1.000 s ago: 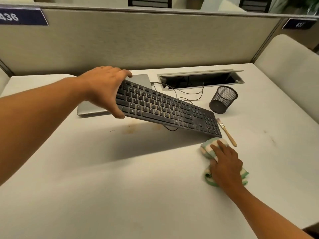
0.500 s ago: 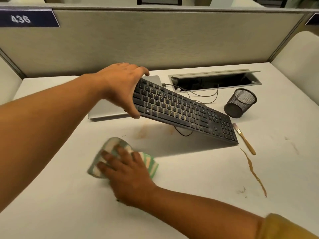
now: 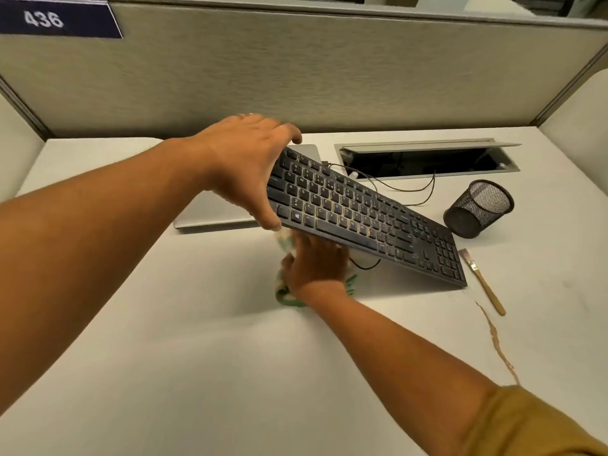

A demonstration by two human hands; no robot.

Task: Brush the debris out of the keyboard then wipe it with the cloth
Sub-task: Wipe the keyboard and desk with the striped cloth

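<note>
My left hand (image 3: pixel 250 166) grips the left end of the black keyboard (image 3: pixel 362 212) and holds that end lifted off the desk, while its right end rests on the surface. Brownish debris shows between the keys. My right hand (image 3: pixel 316 264) lies flat on the green-and-white striped cloth (image 3: pixel 286 296), pressing it on the desk under the raised keyboard; most of the cloth is hidden by the hand. The small wooden-handled brush (image 3: pixel 482 279) lies on the desk just right of the keyboard.
A closed silver laptop (image 3: pixel 210 212) sits behind my left hand. A black mesh cup (image 3: pixel 477 209) lies tipped at the right, near the open cable tray (image 3: pixel 424 159). A brown streak of debris (image 3: pixel 496 343) runs across the white desk (image 3: pixel 164 357). Partition walls stand behind.
My right hand has slid the cloth across the desk from the right side to the left, then up under the lifted keyboard. The left hand keeps the keyboard raised.
</note>
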